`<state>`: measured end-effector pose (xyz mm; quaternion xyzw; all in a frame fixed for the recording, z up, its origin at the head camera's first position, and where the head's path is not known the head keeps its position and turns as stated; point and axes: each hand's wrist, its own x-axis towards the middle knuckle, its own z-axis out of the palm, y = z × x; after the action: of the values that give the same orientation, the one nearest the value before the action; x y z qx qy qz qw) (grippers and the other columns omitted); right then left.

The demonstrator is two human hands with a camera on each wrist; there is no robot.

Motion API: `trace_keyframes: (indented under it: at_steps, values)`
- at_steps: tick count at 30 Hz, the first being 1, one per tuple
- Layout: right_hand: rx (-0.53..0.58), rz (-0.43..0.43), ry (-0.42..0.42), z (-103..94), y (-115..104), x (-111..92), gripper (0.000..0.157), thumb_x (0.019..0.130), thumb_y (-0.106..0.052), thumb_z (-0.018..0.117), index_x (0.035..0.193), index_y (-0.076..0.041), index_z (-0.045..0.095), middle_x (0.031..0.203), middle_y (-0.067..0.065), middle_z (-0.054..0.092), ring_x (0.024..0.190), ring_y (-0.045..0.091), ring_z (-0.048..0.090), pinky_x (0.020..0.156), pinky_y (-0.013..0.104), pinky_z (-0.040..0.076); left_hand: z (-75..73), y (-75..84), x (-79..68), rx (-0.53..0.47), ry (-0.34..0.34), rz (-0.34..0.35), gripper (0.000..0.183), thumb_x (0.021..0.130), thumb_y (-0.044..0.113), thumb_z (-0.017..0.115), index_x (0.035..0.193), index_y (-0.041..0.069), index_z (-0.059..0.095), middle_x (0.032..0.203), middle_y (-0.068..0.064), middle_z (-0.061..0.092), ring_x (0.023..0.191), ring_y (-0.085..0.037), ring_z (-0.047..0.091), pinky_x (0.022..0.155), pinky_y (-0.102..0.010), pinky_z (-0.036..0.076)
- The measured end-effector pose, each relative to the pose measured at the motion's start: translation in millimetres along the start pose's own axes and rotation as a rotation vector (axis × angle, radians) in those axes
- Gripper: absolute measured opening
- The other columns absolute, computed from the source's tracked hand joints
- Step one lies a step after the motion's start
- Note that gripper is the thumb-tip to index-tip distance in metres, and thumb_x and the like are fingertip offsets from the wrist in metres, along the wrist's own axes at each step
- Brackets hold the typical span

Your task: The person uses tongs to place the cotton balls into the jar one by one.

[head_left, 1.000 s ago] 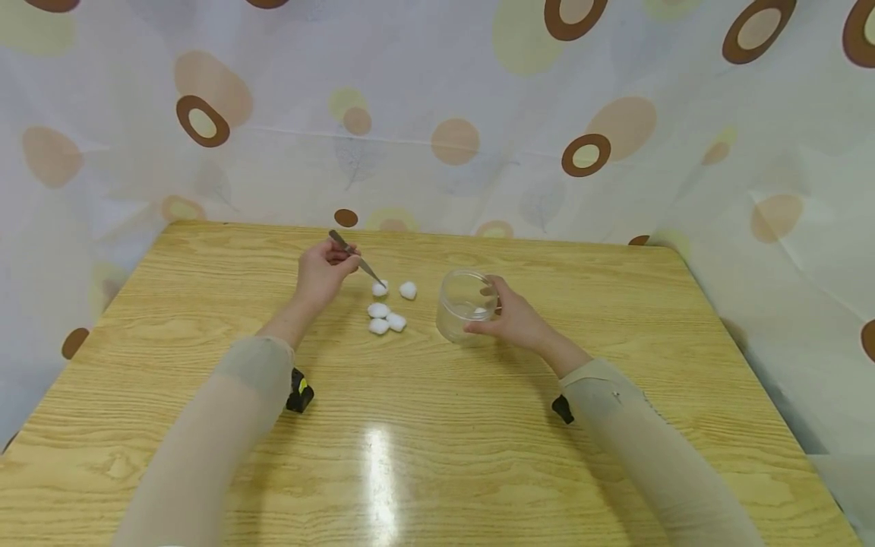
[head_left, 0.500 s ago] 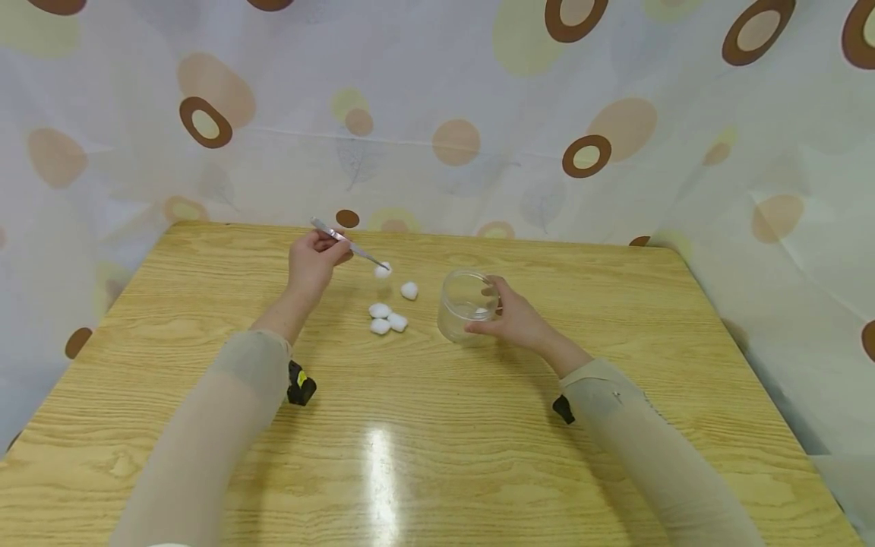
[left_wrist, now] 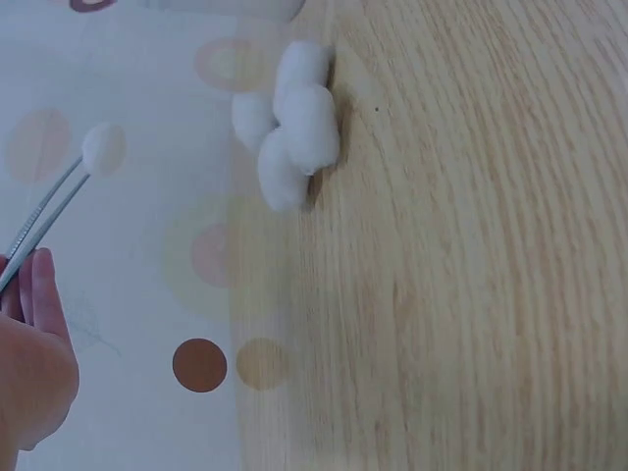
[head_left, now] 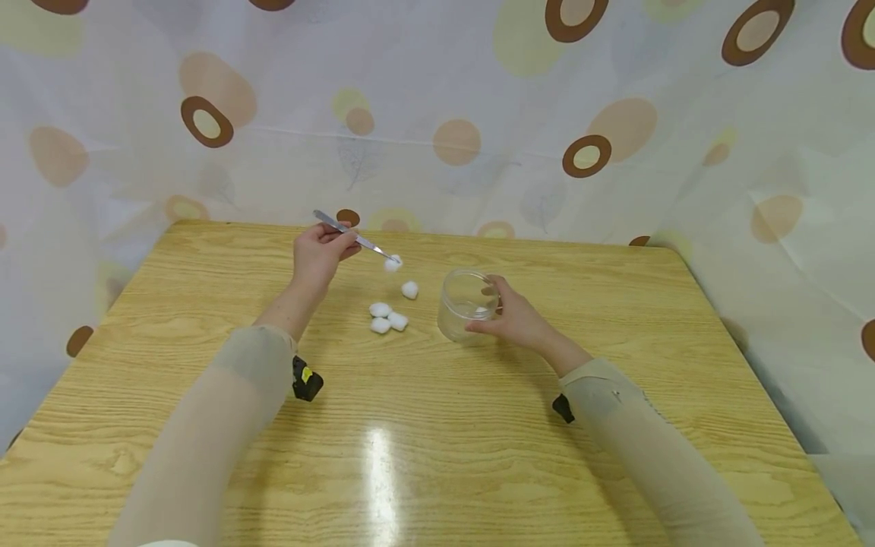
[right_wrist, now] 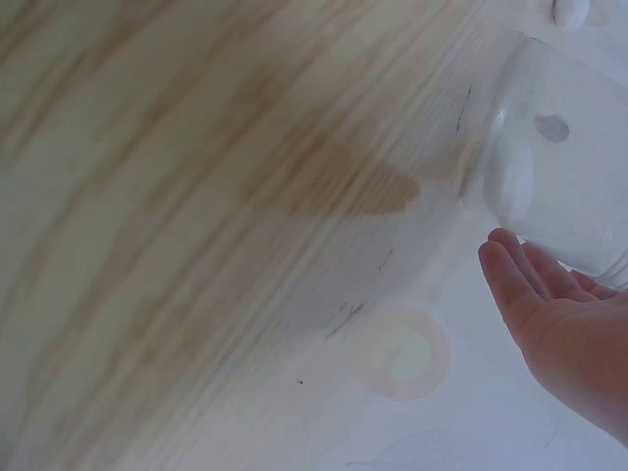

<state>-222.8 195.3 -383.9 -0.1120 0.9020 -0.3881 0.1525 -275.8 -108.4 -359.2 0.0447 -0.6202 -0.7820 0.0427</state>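
My left hand (head_left: pixel 317 262) pinches metal tweezers (head_left: pixel 347 231), whose tips grip a white cotton ball (head_left: pixel 393 264) held above the table's far part. In the left wrist view, the same cotton ball (left_wrist: pixel 103 149) sits at the end of the tweezers (left_wrist: pixel 44 218). With thumb and fingers, my right hand (head_left: pixel 511 315) grips the side of a clear round jar (head_left: pixel 453 319) standing lidless on the table. One cotton ball (right_wrist: pixel 510 186) shows through the jar wall in the right wrist view. Between the hands lie a single cotton ball (head_left: pixel 409 289) and a cluster of cotton balls (head_left: pixel 380 325).
A wood-grain table (head_left: pixel 465 456) spreads under both arms. Behind it and along its sides hangs a patterned curtain (head_left: pixel 410 99). Black devices (head_left: pixel 307 379) are worn at the wrists, under the sleeves.
My left hand has raised the cotton ball off the table with the tweezers, then carried it slightly right. My right hand and the jar have stayed in place.
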Motion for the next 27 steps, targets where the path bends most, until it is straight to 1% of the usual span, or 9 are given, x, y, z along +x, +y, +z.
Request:
trace_keyframes:
  at_steps: [1,4,6,8,13,16,21,23,27]
  values:
    - [-0.001,0.000,0.000,-0.1,0,0,0.094,0.080,-0.030,0.075,0.148,-0.005,0.015,0.145,0.022,0.035,0.127,0.041,0.041,0.109,0.050,0.038,1.1,1.1,-0.1,-0.011,-0.004,0.000,0.020,0.088,-0.001,0.060,0.106,-0.008,0.056,0.081,0.002,0.065,0.072,-0.005,0.065,0.071,-0.016,0.058]
    - [0.001,-0.002,-0.001,0.0,1,1,0.094,0.080,-0.031,0.075,0.148,-0.005,0.015,0.145,0.022,0.035,0.127,0.041,0.041,0.109,0.050,0.038,4.7,5.2,-1.2,-0.033,-0.016,-0.003,0.016,0.088,0.000,0.061,0.103,-0.005,0.057,0.081,0.001,0.065,0.070,-0.006,0.065,0.071,-0.016,0.058]
    - [0.002,-0.004,-0.002,0.3,2,1,0.094,0.080,-0.031,0.075,0.148,-0.005,0.015,0.145,0.022,0.035,0.127,0.040,0.042,0.109,0.050,0.038,7.4,7.9,-2.1,-0.045,-0.024,-0.006,0.009,0.088,0.000,0.061,0.097,0.000,0.058,0.082,0.000,0.065,0.071,-0.006,0.065,0.071,-0.016,0.058]
    - [0.003,-0.006,-0.003,0.5,3,1,0.094,0.079,-0.032,0.075,0.147,-0.005,0.015,0.145,0.022,0.035,0.126,0.040,0.042,0.110,0.049,0.038,10.3,10.8,-3.6,-0.051,-0.033,-0.006,0.007,0.088,0.000,0.060,0.094,0.004,0.058,0.082,0.001,0.065,0.073,-0.005,0.066,0.072,-0.016,0.058]
    - [0.002,-0.007,-0.001,1.1,2,2,0.094,0.080,-0.032,0.075,0.147,-0.005,0.015,0.145,0.022,0.035,0.126,0.040,0.042,0.110,0.049,0.037,17.7,15.6,-6.6,-0.063,-0.046,-0.006,0.009,0.088,-0.001,0.060,0.096,0.003,0.058,0.083,0.001,0.065,0.074,-0.005,0.067,0.071,-0.017,0.058]
    - [-0.001,-0.006,-0.002,1.1,2,2,0.094,0.080,-0.031,0.075,0.147,-0.004,0.015,0.145,0.022,0.035,0.126,0.040,0.042,0.110,0.049,0.037,22.4,17.3,-8.0,-0.071,-0.051,-0.016,0.009,0.088,-0.001,0.059,0.097,0.003,0.058,0.085,-0.001,0.065,0.074,-0.006,0.067,0.071,-0.017,0.059]
    - [0.003,0.001,-0.003,1.5,1,2,0.094,0.080,-0.031,0.075,0.147,-0.005,0.015,0.145,0.022,0.035,0.127,0.041,0.041,0.110,0.049,0.037,30.8,19.1,-10.1,-0.093,-0.060,-0.029,0.016,0.089,-0.002,0.058,0.105,-0.004,0.057,0.086,-0.002,0.064,0.074,-0.006,0.067,0.072,-0.017,0.058]
    - [0.005,0.000,-0.003,1.5,1,2,0.094,0.080,-0.031,0.075,0.148,-0.006,0.015,0.145,0.021,0.035,0.127,0.041,0.041,0.110,0.049,0.037,34.7,19.2,-10.6,-0.106,-0.066,-0.035,0.016,0.089,-0.002,0.058,0.104,-0.004,0.056,0.085,-0.002,0.064,0.073,-0.006,0.066,0.071,-0.017,0.058]
    - [0.010,-0.005,-0.003,1.5,2,2,0.094,0.080,-0.032,0.075,0.148,-0.006,0.015,0.145,0.022,0.035,0.126,0.041,0.041,0.110,0.049,0.037,42.5,18.5,-12.7,-0.111,-0.079,-0.056,0.010,0.089,-0.001,0.058,0.099,0.002,0.057,0.082,-0.001,0.064,0.072,-0.006,0.067,0.072,-0.017,0.058]
